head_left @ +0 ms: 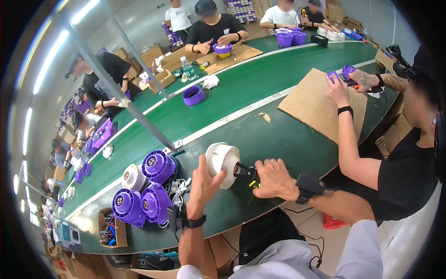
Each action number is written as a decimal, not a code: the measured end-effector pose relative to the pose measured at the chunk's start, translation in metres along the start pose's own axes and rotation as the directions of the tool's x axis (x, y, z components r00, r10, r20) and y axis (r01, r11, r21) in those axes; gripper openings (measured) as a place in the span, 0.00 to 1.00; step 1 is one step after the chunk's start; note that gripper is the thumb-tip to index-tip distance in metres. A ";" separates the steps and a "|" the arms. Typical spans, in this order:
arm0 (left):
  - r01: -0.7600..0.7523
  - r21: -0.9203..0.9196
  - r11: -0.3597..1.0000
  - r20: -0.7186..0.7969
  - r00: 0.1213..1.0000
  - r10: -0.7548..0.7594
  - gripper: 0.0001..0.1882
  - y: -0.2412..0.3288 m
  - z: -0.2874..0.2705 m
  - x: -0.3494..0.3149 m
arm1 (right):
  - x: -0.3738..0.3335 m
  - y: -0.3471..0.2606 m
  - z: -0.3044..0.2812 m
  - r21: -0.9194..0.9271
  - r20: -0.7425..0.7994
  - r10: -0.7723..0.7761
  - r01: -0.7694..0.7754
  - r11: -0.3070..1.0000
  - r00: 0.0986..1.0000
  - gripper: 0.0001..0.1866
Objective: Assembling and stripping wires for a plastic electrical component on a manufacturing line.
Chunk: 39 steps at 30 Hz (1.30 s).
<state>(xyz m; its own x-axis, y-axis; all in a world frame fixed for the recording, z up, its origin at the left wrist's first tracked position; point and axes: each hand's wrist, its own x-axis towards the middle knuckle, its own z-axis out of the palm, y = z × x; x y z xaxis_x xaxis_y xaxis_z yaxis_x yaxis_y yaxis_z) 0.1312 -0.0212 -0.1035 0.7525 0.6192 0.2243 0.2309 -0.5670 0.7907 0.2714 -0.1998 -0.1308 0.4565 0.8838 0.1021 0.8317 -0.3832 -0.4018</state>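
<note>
My left hand (206, 183) is closed on the side of a white round plastic housing (223, 156), which it holds tilted above the green bench. My right hand (278, 180) is closed over a black hand tool with yellow marks (251, 173); its exact kind cannot be made out. The tool's black nose points left into the middle of the housing, and the contact itself is too small to see. To the left of my left hand stand several purple round housings (159, 166) and a white one (133, 177), with a coiled white cord (180, 191) beside them.
A cardboard box of small parts (112, 230) sits at the bench's left end. To my right a co-worker handles purple pieces (332, 77) over a cardboard sheet (320, 107). A grey post (139, 116) rises ahead. A purple ring (193, 96) lies on the green belt (223, 95).
</note>
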 end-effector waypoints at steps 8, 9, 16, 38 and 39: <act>0.082 0.167 0.983 0.039 0.995 -0.090 0.35 0.008 0.004 0.016 | 0.008 0.011 0.004 -0.275 -0.121 -0.134 0.097 0.956 0.983 0.27; -0.038 -0.063 0.997 -0.024 0.999 0.037 0.35 -0.022 0.019 0.008 | 0.011 0.015 0.001 -0.279 -0.134 -0.133 0.091 0.956 0.982 0.27; -0.086 0.156 0.984 -0.156 0.982 0.110 0.29 -0.010 0.019 -0.015 | -0.004 0.004 -0.010 0.373 0.331 0.147 -0.272 0.887 0.932 0.27; -0.130 0.291 0.948 -0.109 0.980 0.168 0.32 0.012 0.008 0.024 | -0.002 0.009 0.003 -0.100 -0.151 0.025 -0.041 0.994 0.988 0.28; -0.083 0.376 0.923 0.004 0.996 0.088 0.32 0.019 -0.003 0.033 | 0.002 0.004 -0.001 -0.239 -0.157 -0.100 0.061 0.969 0.982 0.26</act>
<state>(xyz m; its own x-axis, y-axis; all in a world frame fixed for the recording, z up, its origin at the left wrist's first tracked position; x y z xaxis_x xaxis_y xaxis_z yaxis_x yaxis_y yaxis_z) 0.1585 -0.0101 -0.0796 0.7722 0.5648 0.2910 0.3823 -0.7789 0.4971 0.2763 -0.2004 -0.1313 0.4148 0.8646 0.2836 0.9093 -0.3819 -0.1656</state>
